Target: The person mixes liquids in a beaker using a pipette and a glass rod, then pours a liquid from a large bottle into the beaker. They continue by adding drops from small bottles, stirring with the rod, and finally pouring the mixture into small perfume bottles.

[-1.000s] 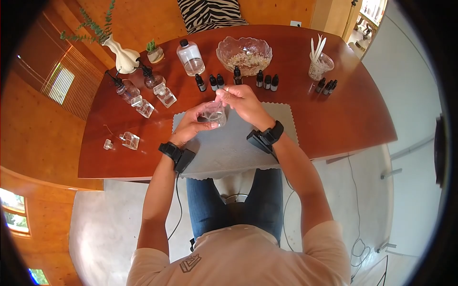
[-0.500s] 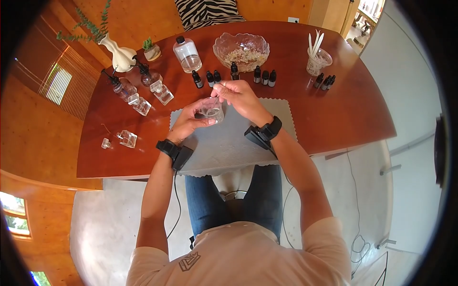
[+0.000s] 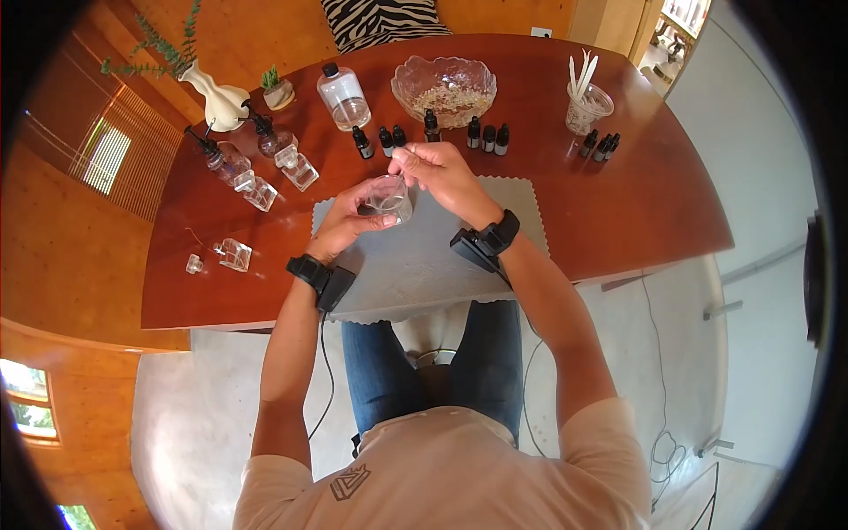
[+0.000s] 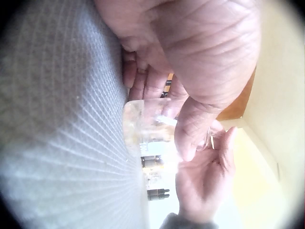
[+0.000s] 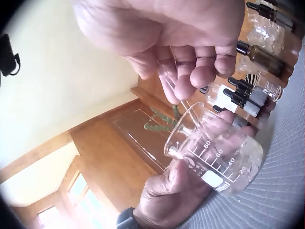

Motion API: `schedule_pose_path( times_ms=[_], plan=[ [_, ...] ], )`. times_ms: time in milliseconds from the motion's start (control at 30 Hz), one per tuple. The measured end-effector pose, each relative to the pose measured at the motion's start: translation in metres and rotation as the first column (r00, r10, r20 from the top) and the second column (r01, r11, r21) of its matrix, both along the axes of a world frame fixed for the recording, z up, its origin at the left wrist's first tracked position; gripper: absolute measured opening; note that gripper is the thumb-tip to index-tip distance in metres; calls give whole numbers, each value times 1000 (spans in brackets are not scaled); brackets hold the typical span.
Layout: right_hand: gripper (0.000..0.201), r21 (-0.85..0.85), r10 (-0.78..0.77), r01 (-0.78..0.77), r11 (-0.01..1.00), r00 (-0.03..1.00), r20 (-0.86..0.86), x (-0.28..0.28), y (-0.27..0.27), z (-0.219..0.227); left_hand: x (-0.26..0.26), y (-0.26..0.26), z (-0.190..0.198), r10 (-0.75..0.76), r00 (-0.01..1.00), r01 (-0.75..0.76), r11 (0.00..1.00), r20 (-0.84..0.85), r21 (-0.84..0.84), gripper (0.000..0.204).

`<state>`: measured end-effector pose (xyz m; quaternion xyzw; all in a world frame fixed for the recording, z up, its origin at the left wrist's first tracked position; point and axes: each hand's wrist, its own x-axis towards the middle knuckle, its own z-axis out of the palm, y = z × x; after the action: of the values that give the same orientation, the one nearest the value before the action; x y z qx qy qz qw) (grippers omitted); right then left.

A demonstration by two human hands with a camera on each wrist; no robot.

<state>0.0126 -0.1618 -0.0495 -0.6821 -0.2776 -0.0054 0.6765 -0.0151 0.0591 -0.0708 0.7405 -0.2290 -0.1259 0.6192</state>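
Note:
A small clear glass beaker (image 3: pixel 389 199) with white volume marks is in my left hand (image 3: pixel 344 223), thumb on one side and fingers on the other, over the grey mat (image 3: pixel 433 265). A little clear liquid shows in its bottom in the right wrist view. Above the rim, my right hand (image 3: pixel 446 181) pinches a thin clear glass stirring rod (image 5: pixel 189 110), whose lower end reaches down into the beaker. In the left wrist view the left thumb (image 4: pixel 193 129) presses the glass, and the beaker's base is close to the mat.
Behind the hands stand several small black-capped dropper bottles (image 3: pixel 488 139), a capped clear bottle (image 3: pixel 343 97) and a glass bowl (image 3: pixel 443 88). Square glass bottles (image 3: pixel 296 168) lie or stand at left, near a white vase (image 3: pixel 216 97). A cup of white sticks (image 3: pixel 587 110) is at right.
Both hands keep their hold on the beaker and rod, with only slight shifts of the right fingers. The whole head view has drifted a little.

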Motion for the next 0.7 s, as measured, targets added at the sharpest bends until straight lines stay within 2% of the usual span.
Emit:
schedule_pose_path(
  times_ms=[33, 133, 233, 333, 433, 533, 633, 700],
  plan=[
    [44, -13, -51, 51, 999, 998, 23, 0, 1, 0, 0, 0, -1, 1, 1000, -1, 1000, -3, -3, 66],
    [43, -54, 112, -114, 992, 993, -49, 4, -5, -3, 0, 1, -1, -10, 1000, 10, 1000, -23, -13, 67],
    [42, 28, 32, -30, 999, 998, -57, -1, -1, 2, 1, 0, 0, -13, 1000, 13, 1000, -26, 3, 69],
    [42, -7, -19, 19, 1000, 999, 31, 0, 1, 0, 1, 0, -1, -3, 1000, 3, 1000, -9, 18, 68],
    [43, 18, 135, -134, 991, 990, -48, 4, -3, -4, 1, 1, -2, 1, 1000, -1, 1000, -26, 8, 67],
    [45, 2, -11, 11, 1000, 1000, -12, 2, 1, -3, -2, -1, 4, -7, 1000, 7, 1000, -23, 2, 68],
    [46, 12, 98, -98, 995, 995, 6, 2, 0, -3, -1, 0, 1, -5, 999, 5, 1000, -49, -3, 69],
    [44, 21, 110, -109, 994, 993, -29, 2, -1, -4, -1, 0, 0, -2, 999, 2, 1000, -49, -4, 69]
  ],
)
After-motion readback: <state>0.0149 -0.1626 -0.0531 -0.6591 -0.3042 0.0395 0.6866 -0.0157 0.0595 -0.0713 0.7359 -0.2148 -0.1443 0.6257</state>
